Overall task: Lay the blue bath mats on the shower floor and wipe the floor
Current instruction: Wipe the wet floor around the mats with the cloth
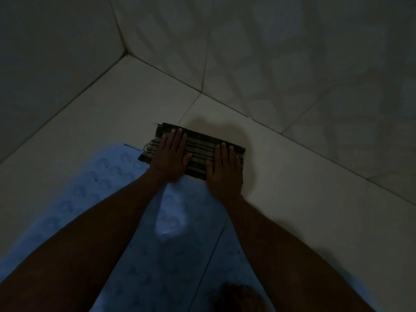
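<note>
Blue mat (94, 199) lies on the floor (292, 199) under my arms, folded cloth (198, 152) just past its far end, long axis left-right, my left hand (171, 156) and right hand (225, 170) pressing it flat-fingered, wall close ahead.
</note>
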